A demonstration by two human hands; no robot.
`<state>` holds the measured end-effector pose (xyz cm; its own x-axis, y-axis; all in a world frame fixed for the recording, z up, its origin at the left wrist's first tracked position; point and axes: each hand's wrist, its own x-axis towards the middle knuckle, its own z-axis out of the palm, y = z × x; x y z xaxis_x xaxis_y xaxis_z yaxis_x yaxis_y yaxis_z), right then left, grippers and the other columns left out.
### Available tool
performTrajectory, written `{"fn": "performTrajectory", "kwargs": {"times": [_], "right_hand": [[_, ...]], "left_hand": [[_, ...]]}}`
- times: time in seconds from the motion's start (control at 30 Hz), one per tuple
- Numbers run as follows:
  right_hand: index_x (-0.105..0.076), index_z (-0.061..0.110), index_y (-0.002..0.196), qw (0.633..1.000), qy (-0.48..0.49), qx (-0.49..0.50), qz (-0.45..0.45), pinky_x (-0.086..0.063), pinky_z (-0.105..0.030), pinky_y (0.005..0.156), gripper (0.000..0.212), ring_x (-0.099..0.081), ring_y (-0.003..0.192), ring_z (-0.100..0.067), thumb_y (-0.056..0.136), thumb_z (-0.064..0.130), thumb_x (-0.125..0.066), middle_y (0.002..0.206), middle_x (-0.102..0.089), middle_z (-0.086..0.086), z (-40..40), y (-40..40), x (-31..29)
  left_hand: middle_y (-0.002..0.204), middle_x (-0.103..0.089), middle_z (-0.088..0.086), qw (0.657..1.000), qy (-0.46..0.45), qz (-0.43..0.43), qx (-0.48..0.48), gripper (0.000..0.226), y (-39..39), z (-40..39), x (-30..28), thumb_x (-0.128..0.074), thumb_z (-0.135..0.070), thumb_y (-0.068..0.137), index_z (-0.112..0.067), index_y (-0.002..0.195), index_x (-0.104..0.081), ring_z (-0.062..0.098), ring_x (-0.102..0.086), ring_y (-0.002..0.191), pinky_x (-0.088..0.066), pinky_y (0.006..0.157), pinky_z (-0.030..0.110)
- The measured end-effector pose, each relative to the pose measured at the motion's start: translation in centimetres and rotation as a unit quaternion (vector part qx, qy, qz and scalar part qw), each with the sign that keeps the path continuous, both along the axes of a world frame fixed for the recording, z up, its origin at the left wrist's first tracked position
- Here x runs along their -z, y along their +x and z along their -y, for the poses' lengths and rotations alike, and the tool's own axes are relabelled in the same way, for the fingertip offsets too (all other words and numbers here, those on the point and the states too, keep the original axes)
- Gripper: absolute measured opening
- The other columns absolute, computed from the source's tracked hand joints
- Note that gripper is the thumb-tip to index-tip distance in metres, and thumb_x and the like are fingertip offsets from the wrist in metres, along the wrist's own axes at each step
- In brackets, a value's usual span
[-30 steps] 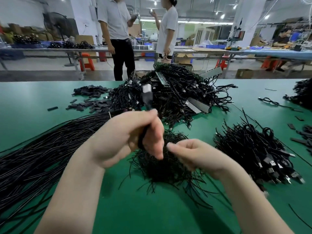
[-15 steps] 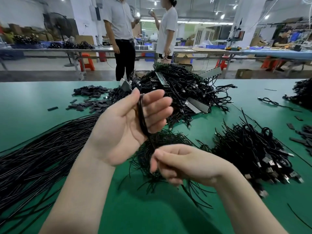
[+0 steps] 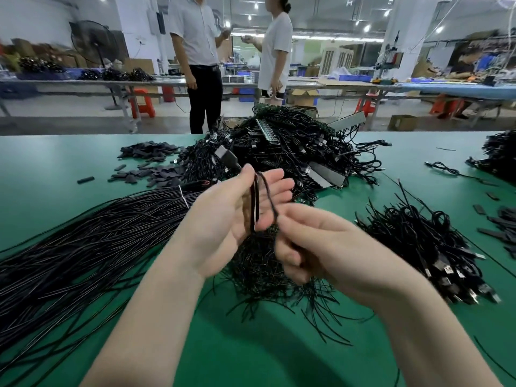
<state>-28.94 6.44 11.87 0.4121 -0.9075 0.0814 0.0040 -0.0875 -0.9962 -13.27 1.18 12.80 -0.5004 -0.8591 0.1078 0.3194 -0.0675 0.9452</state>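
Left hand (image 3: 223, 210) raised over the green table (image 3: 55, 163), palm facing right, fingers nearly straight, thumb pinning a black cable (image 3: 255, 196) against the forefinger; its plug (image 3: 224, 157) sticks up past the thumb. Cable hangs in loops across that palm. Right hand (image 3: 321, 247) just beside it, fingers curled, pinching the cable's lower run. Pile of short black ties (image 3: 265, 277) on the table right below both hands. Long loose wires (image 3: 83, 247) to the left, finished bundles (image 3: 418, 241) to the right
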Motion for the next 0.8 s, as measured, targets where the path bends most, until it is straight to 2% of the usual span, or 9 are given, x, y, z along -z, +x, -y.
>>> {"fn": "performTrajectory", "kwargs": {"times": [0.07,0.17,0.23,0.3,0.43,0.5,0.57,0.67,0.8], "right_hand": [[-0.062,0.016,0.089,1.0,0.028,-0.004,0.004,-0.034,-0.02,0.049,0.025,-0.035,0.048,-0.011,0.1,0.03,-0.044,0.057,-0.04,0.005,0.5,0.4,0.7],[-0.065,0.019,0.076,0.995,0.035,0.043,-0.08,-0.024,-0.023,0.048,0.037,-0.028,0.048,-0.011,0.086,0.051,-0.05,0.053,-0.037,0.007,1.3,0.0,1.4],[-0.067,0.018,0.085,0.989,0.003,0.078,-0.126,-0.024,-0.021,0.047,0.044,-0.029,0.047,-0.007,0.08,0.058,-0.05,0.053,-0.039,0.014,1.5,-0.3,1.9],[-0.063,0.02,0.106,0.987,-0.029,0.093,-0.127,-0.031,-0.015,0.048,0.05,-0.036,0.049,0.0,0.079,0.06,-0.051,0.061,-0.047,0.017,1.6,-0.6,2.4],[-0.057,0.023,0.098,0.993,-0.064,0.055,-0.087,-0.046,-0.013,0.062,0.026,-0.058,0.069,0.004,0.086,0.046,-0.056,0.078,-0.063,0.02,1.2,-0.6,2.6],[-0.058,0.01,0.094,0.995,-0.069,0.044,-0.064,-0.049,-0.015,0.074,0.033,-0.062,0.081,-0.001,0.084,0.041,-0.059,0.086,-0.065,0.008,1.0,-0.3,2.5],[-0.054,-0.004,0.096,0.993,-0.086,0.066,-0.054,-0.053,-0.03,0.087,0.048,-0.063,0.088,-0.013,0.082,0.041,-0.061,0.091,-0.063,-0.01,0.9,0.2,2.4],[-0.049,-0.013,0.104,0.989,-0.092,0.104,-0.054,-0.05,-0.047,0.094,0.06,-0.063,0.091,-0.027,0.083,0.042,-0.06,0.103,-0.061,-0.032,1.1,0.8,2.4],[-0.061,0.003,0.099,0.981,-0.113,0.119,-0.1,-0.054,-0.034,0.085,0.022,-0.066,0.082,-0.017,0.097,0.023,-0.055,0.086,-0.069,-0.003,1.3,1.0,2.7]], "left_hand": [[0.105,-0.075,0.005,0.998,0.026,-0.053,0.019,0.042,0.0,-0.4,-0.3,-0.037,-0.038,0.097,-0.01,0.112,-0.065,0.015,-0.071,0.097,-0.058,0.073,0.024],[0.074,-0.069,-0.001,0.997,0.021,-0.075,-0.016,0.03,-0.3,-0.7,-0.4,-0.041,-0.029,0.1,-0.01,0.095,-0.064,0.016,-0.07,0.072,-0.057,0.07,0.03],[0.064,-0.06,-0.005,0.998,-0.015,-0.05,-0.032,0.029,-0.5,-0.8,-0.2,-0.039,-0.028,0.103,-0.012,0.091,-0.059,0.014,-0.064,0.065,-0.053,0.08,0.034],[0.063,-0.055,-0.006,0.999,-0.038,-0.028,-0.018,0.029,-0.8,-1.0,0.0,-0.036,-0.031,0.103,-0.015,0.089,-0.056,0.012,-0.06,0.063,-0.048,0.076,0.036],[0.062,-0.054,-0.007,0.998,-0.05,0.032,0.004,0.032,-1.1,-1.2,0.2,-0.036,-0.039,0.102,-0.022,0.082,-0.055,0.011,-0.058,0.061,-0.034,0.056,0.03],[0.062,-0.056,-0.007,0.996,-0.058,0.063,0.007,0.033,-1.3,-1.3,0.5,-0.038,-0.042,0.101,-0.023,0.08,-0.055,0.012,-0.058,0.061,-0.031,0.058,0.031],[0.064,-0.058,-0.006,0.995,-0.065,0.079,0.008,0.031,-1.5,-1.4,0.7,-0.041,-0.044,0.097,-0.025,0.078,-0.057,0.013,-0.059,0.062,-0.033,0.066,0.035],[0.068,-0.06,-0.006,0.997,-0.048,0.066,0.013,0.028,-1.7,-1.5,0.7,-0.045,-0.045,0.093,-0.022,0.079,-0.055,0.01,-0.063,0.066,-0.046,0.062,0.025],[0.067,-0.065,-0.006,0.986,-0.088,0.126,-0.061,0.031,-1.9,-1.7,0.8,-0.045,-0.037,0.101,-0.023,0.078,-0.059,0.011,-0.061,0.066,-0.037,0.055,0.027]]}}
